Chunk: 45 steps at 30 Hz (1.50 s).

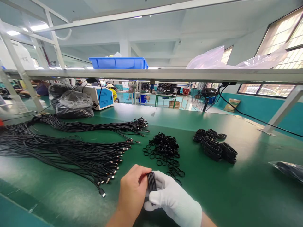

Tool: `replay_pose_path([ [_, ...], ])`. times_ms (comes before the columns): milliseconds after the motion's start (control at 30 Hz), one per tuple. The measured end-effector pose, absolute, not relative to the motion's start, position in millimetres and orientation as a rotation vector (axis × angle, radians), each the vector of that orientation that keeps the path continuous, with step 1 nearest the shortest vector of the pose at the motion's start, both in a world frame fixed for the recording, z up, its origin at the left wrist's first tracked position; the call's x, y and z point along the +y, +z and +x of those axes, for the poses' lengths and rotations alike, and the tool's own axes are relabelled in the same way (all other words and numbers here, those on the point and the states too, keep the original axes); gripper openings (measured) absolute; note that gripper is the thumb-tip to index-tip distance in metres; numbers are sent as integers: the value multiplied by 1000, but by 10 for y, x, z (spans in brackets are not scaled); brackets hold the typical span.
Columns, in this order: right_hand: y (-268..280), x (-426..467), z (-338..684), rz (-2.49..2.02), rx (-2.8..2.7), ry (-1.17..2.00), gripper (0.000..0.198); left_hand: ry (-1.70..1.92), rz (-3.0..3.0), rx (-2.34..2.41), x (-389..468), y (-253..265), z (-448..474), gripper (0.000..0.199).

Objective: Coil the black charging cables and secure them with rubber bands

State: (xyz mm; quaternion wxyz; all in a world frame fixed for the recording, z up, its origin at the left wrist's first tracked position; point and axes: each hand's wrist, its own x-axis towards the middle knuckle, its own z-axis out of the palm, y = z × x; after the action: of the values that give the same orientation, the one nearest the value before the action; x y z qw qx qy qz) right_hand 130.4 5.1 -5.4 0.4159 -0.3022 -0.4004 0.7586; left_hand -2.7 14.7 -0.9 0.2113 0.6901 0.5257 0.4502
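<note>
Between my two hands is a black cable (151,182) wound into a small tight coil. My bare left hand (133,186) pinches its left side with thumb and fingers. My right hand (169,197), in a white glove, is wrapped round its right side. Just beyond my hands lies a pile of small black rubber rings (165,145), some scattered loose toward me. To the left, long black USB cables (78,151) lie in two bundles, their metal plugs pointing right. Several coiled cables (213,146) are heaped on the right.
The green table (236,189) runs beneath a white shelf (165,74) bearing a blue bin (119,63) and plastic bags (210,58). A blue-and-white machine (102,97) and a bagged black bundle (73,102) stand at the back left. Another plastic bag (290,170) lies at the right edge.
</note>
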Motion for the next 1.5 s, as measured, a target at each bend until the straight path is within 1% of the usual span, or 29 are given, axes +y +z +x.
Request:
replay_pose_path([
  [167,-105,82,1308,-710,-1021,1929,53,1271,1849,1441,207,-39,-25,27],
  [333,-97,91,1384,-483,-863,2082,44,1003,1781,1348,274,176,-129,24],
  [400,-78,88,1412,-344,-758,2196,46,913,1658,1188,309,246,-223,30],
  [467,-76,88,1421,-264,-698,2306,54,827,1514,941,348,252,-306,33],
  [533,-102,91,1408,-252,-687,2380,60,784,1417,733,385,203,-355,35],
  [600,-152,94,1377,-301,-700,2379,60,815,1379,678,409,135,-374,34],
  [733,-238,76,1308,-473,-769,2162,33,885,1379,766,423,58,-373,29],
  [800,-238,65,1289,-499,-803,2113,28,886,1386,777,422,53,-369,29],
  [900,-182,64,1285,-585,-877,2051,35,912,1421,830,424,55,-358,29],
  [1033,-88,72,1290,-988,-1077,1767,48,939,1481,928,432,41,-348,31],
  [1100,-62,60,1290,-1062,-1101,1696,46,989,1459,950,447,20,-356,32],
  [1200,-27,37,1295,-998,-1090,1686,43,1066,1417,1042,485,-26,-383,34],
  [1267,19,51,1311,-974,-1087,1616,41,1065,1405,1114,515,-56,-403,38],
  [1433,146,354,1650,-1250,-1034,1180,38,953,1451,1246,593,-102,-441,43],
  [1500,157,533,2003,-1383,-993,982,43,894,1498,1264,628,-130,-447,44],
])
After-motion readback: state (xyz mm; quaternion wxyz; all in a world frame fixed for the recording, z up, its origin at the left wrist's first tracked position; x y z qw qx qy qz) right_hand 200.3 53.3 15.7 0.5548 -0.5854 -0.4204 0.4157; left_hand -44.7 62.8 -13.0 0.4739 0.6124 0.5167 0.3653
